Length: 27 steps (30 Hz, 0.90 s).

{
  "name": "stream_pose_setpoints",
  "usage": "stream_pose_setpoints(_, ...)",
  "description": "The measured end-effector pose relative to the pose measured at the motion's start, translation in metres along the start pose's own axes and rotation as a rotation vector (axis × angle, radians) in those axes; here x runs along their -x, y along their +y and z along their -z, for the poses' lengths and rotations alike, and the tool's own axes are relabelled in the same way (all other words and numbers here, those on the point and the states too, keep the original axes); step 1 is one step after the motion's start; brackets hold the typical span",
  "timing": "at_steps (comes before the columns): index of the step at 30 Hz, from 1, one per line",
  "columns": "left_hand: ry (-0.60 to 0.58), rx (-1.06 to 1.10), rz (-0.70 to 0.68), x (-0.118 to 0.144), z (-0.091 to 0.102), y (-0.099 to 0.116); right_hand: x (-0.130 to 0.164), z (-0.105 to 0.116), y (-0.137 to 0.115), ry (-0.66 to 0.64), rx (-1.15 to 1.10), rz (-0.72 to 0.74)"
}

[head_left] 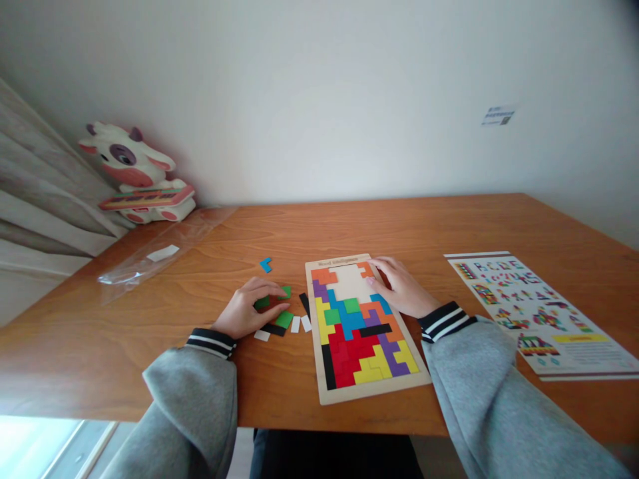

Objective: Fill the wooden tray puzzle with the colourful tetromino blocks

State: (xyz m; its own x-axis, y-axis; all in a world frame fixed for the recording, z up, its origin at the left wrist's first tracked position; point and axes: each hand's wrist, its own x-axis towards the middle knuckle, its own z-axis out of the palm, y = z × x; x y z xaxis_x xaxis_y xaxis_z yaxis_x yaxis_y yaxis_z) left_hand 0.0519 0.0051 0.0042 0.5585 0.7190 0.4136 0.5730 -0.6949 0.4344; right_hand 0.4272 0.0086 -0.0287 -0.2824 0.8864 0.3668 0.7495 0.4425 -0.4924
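Down on the wooden table (449,226), the left hand (248,308) curls loosely over loose puzzle pieces (279,319), fingertips touching a green one, nothing clenched. The right hand (402,287) rests flat on the puzzle board (372,392), fingertips at an orange piece (367,269) beside the bare gap. An instruction sheet (574,352) lies near the right edge; its print is unreadable. Open tabletop stretches beyond the board.

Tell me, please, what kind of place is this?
Probably a room at home, at a wooden table against a plain wall. A cow toy sits in the corner by a curtain, and a coloured block puzzle board lies before the person.
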Motion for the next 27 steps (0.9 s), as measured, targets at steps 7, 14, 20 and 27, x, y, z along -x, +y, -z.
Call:
stream_pose_setpoints(7,-0.054,-0.026,-0.129,0.008,0.01,0.003,0.0,0.003,-0.004,0.054,0.027,0.047)
stream_pose_setpoints(14,-0.083,0.026,-0.15,0.02,0.014,-0.003,-0.034,-0.01,-0.101,-0.193,0.144,0.261)
stream_pose_setpoints(20,-0.11,0.111,-0.147,0.019,0.006,0.0,-0.068,-0.059,-0.16,-0.253,0.194,0.136)
stream_pose_setpoints(27,-0.117,0.249,-0.115,0.015,0.004,0.004,-0.08,-0.077,-0.159,-0.317,-0.046,-0.135)
